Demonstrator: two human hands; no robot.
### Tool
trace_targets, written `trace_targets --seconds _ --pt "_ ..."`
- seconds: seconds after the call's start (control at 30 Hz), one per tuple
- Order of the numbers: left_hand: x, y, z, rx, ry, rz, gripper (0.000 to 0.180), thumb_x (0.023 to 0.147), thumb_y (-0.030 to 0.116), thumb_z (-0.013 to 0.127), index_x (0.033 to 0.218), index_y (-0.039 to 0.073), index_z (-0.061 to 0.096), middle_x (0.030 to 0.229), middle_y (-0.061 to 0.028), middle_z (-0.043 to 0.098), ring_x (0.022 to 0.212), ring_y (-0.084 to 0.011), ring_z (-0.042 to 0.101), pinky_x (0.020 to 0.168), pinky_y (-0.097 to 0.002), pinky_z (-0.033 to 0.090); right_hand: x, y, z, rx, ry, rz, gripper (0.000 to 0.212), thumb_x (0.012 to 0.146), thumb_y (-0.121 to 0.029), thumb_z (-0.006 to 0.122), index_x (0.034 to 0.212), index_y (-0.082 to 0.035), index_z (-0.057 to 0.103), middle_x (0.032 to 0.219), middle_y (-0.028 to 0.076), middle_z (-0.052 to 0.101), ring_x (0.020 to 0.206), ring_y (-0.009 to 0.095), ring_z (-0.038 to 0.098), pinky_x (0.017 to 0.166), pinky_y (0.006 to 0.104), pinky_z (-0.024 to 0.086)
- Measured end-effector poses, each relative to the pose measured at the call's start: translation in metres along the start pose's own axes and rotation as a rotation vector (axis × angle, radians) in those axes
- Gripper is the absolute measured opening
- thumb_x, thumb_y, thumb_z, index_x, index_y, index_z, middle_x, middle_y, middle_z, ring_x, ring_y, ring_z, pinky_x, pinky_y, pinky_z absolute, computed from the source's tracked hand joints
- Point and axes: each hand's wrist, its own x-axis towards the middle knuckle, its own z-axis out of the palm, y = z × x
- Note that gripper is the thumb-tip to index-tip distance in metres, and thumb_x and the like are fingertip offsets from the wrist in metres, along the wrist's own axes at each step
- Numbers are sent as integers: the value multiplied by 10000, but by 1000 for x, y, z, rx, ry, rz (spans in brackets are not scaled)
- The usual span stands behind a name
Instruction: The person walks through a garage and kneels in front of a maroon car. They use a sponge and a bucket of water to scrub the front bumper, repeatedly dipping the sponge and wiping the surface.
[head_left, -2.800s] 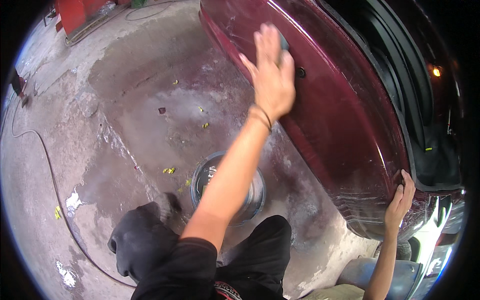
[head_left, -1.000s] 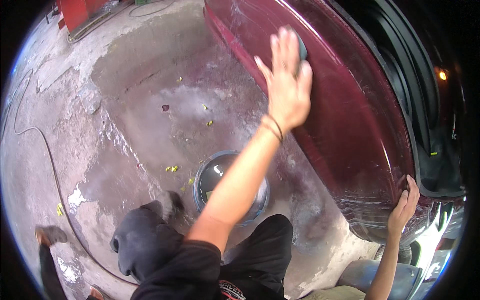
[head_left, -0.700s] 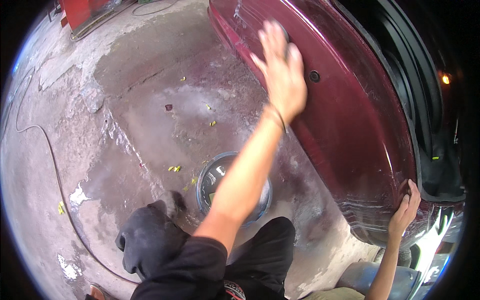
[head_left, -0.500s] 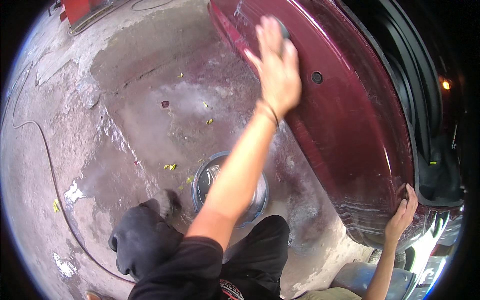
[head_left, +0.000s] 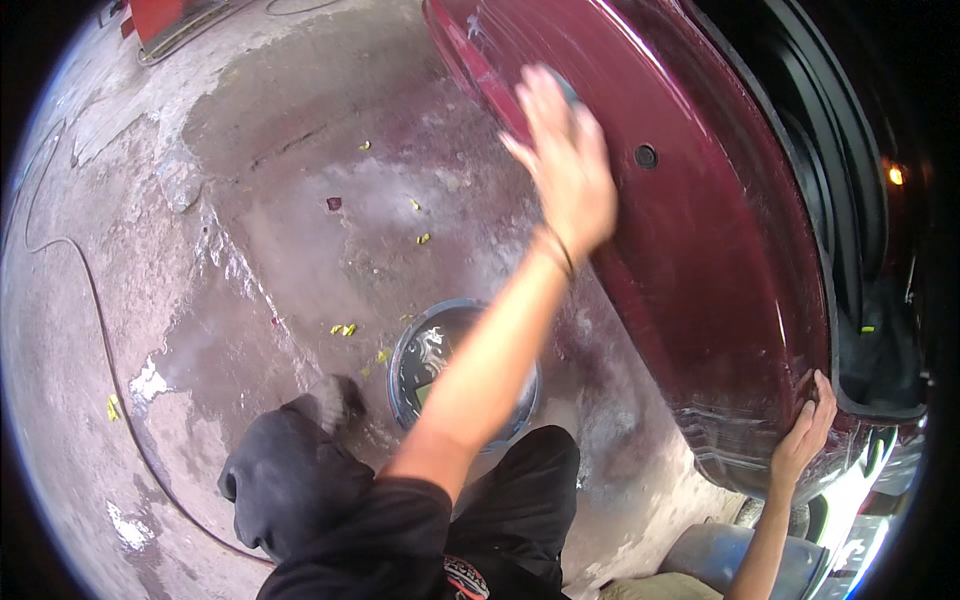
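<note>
One bare left hand (head_left: pixel 572 185), blurred, lies with fingers outstretched over a small, dark green-grey, rounded pad (head_left: pixel 564 88), which shows beside the fingers against a large, curved, glossy dark red car-body panel (head_left: pixel 710 260). How tightly that hand clasps the pad cannot be told. Near the panel's lower right corner, the bare right hand (head_left: pixel 803 430) rests on the edge, fingers pointing upward; whether it grips or only steadies is unclear. The pad is probably light and slightly yielding, easiest to hold by its sides between thumb and fingers. The panel looks stiff and likely heavy, its smooth finish apt to be slippery and easily scratched, so the edge under the right hand seems a surer hold than the face around the round black fitting (head_left: pixel 646 156).
</note>
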Motion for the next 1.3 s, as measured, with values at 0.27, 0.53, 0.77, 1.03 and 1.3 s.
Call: trace_targets --seconds 0.27,0.53,0.77,1.03,1.3 --pt "47 -15 -16 -129 26 -195 699 1171 441 274 1719 22 159 1814 -165 116 1682 -324 57 1272 -692 -72 7 -4 8 10 7 6 433 1082 -131 396 1421 25 616 1453 204 635 1371 391 557 1187 468 385" --pt "-26 4 -1 -8 -34 -112 734 1167 458 307 1738 57 78 1826 -149 13 1686 -320 0 1266 -706 -58 4 3 -2 -21 -7 -31 425 1086 -136 403 1416 18 622 1443 194 646 1365 378 569 1190 454 387" --pt "-2 -7 -27 12 -26 -168 697 1176 427 268 1702 -23 184 1800 -215 124 1678 -368 41 1273 -712 -34 9 -4 11 -9 38 -36 407 1096 -146 413 1399 -6 645 1444 167 659 1364 354 583 1190 434 393" --pt "-226 86 9 760 -564 25 784 1051 330 445 1659 -120 240 1757 -344 125 1639 -520 90 1255 -730 149 -22 18 -4 20 41 0 391 1076 -156 468 1383 -29 673 1432 152 669 1362 339 583 1184 436 405" --pt "-44 -89 -11 543 -62 242 596 1179 355 344 1694 66 271 1755 -146 286 1573 -382 324 1181 -785 274 11 -7 16 96 324 -28 307 913 -147 649 1206 -82 715 1181 142 719 1106 349 646 1012 486 494"
